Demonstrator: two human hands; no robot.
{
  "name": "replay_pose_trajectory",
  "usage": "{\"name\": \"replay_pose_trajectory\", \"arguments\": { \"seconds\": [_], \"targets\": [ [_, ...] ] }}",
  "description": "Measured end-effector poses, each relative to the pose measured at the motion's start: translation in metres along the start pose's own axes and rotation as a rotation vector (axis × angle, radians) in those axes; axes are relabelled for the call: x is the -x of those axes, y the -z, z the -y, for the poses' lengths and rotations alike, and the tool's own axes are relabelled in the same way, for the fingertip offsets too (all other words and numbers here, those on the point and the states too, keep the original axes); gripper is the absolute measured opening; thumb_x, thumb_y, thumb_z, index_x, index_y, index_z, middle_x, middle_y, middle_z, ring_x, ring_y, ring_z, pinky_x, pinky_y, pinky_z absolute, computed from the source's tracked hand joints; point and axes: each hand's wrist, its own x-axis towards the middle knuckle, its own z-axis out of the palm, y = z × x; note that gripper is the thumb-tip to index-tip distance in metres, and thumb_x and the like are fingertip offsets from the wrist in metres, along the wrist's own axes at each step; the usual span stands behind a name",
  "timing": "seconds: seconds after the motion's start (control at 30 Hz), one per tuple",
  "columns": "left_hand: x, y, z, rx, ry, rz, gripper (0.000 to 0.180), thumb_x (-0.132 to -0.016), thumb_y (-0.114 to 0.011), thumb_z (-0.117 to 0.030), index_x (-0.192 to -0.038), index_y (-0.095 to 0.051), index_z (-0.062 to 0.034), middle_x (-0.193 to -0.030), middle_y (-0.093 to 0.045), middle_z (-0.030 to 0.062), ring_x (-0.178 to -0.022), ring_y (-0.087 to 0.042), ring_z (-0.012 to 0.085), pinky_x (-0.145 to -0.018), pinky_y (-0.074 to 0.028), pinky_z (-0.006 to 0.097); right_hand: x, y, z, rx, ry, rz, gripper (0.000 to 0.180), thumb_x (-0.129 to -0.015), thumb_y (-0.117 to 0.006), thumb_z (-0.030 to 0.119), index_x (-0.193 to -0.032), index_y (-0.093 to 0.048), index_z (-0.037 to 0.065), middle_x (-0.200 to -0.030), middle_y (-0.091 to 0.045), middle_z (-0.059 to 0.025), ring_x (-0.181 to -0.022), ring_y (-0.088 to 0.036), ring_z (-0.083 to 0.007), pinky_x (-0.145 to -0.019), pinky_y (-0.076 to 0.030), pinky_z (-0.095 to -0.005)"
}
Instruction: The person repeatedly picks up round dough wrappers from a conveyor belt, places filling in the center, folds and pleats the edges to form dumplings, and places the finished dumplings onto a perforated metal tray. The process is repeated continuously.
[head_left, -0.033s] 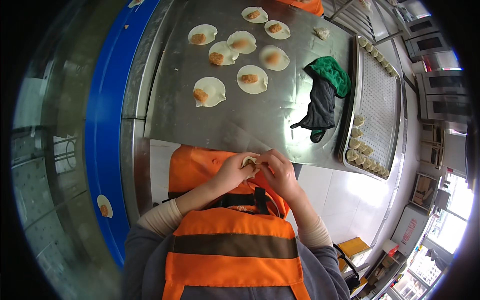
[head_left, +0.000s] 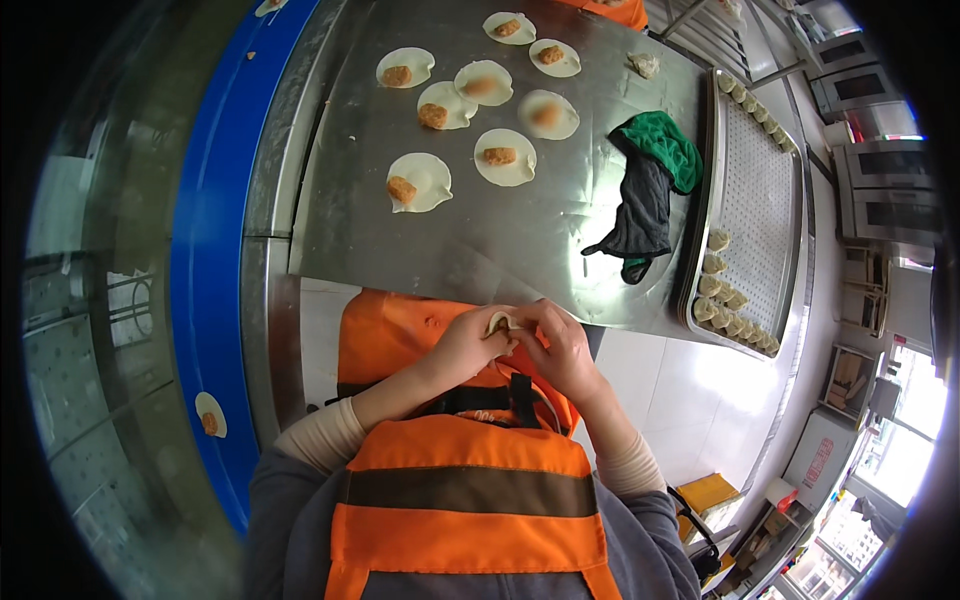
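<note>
Nothing has shifted: left hand (head_left: 468, 345) and right hand (head_left: 562, 345) stay pinched together on a small dumpling (head_left: 499, 322) just before the steel worktop (head_left: 480, 235), filled round wrappers (head_left: 420, 183) beyond.

Pale dumpling (head_left: 499, 322) (greenish filling showing) pinched between both hands' fingertips.

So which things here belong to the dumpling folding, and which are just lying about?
In the job:
- dumpling pinched between left hand and right hand
- filled wrappers on the steel table
- perforated tray with folded dumplings

Lying about:
- green and dark cloth
- stray wrapper on the blue ledge
</note>
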Motion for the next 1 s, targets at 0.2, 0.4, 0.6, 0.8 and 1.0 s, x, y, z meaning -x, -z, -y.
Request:
{"name": "replay_pose_trajectory", "arguments": {
  "seconds": [0.2,0.4,0.6,0.8,1.0],
  "targets": [
    [0.0,-0.001,0.0,0.228,0.005,-0.03,0.029,-0.102,-0.047,-0.007,-0.13,-0.052,-0.0049,-0.095,-0.06,0.003,-0.069,-0.056,0.0069,-0.055,-0.045,0.02,0.001,-0.001,-0.017,-0.001,-0.089,-0.013,0.012,-0.082,-0.068,-0.002,-0.093,-0.065,0.001,-0.084,-0.061,-0.011,-0.073,-0.063,-0.0277,-0.066,-0.051,-0.036],
    [0.006,-0.002,0.01,-0.073,-0.164,-0.054,0.027,-0.105,-0.041,-0.01,-0.129,-0.051,-0.0037,-0.091,-0.057,0.0019,-0.066,-0.054,0.0083,-0.055,-0.047,0.021,-0.005,0.001,0.004,-0.124,-0.172,0.033,0.016,-0.077,-0.07,-0.001,-0.091,-0.065,0.003,-0.084,-0.062,-0.0094,-0.076,-0.061,-0.03,-0.067,-0.05,-0.0375],
    [-0.001,0.005,0.013,0.169,0.009,0.099,0.029,-0.103,-0.04,-0.007,-0.13,-0.05,-0.0011,-0.096,-0.058,0.0032,-0.077,-0.057,0.0103,-0.062,-0.052,0.024,-0.003,-0.002,-0.005,0.026,0.073,0.058,0.015,-0.078,-0.07,-0.001,-0.091,-0.065,0.003,-0.084,-0.061,-0.0094,-0.074,-0.062,-0.0289,-0.066,-0.051,-0.0375],
    [0.005,0.005,0.002,0.202,-0.006,0.002,0.031,-0.103,-0.039,-0.006,-0.133,-0.048,-0.0023,-0.102,-0.056,0.0033,-0.086,-0.056,0.0083,-0.066,-0.049,0.022,0.001,-0.006,-0.02,0.006,-0.058,0.009,0.015,-0.078,-0.07,-0.001,-0.092,-0.065,0.001,-0.085,-0.062,-0.0096,-0.075,-0.063,-0.0284,-0.067,-0.051,-0.0364],
    [0.007,-0.002,0.012,-0.029,-0.253,-0.056,0.036,-0.103,-0.036,-0.001,-0.136,-0.048,-0.005,-0.105,-0.054,0.0042,-0.081,-0.057,0.0093,-0.067,-0.049,0.022,-0.009,-0.002,-0.001,-0.074,-0.083,0.052,0.014,-0.079,-0.07,-0.001,-0.09,-0.063,0.001,-0.086,-0.062,-0.0091,-0.074,-0.062,-0.0282,-0.067,-0.051,-0.0366]
  ]
}}
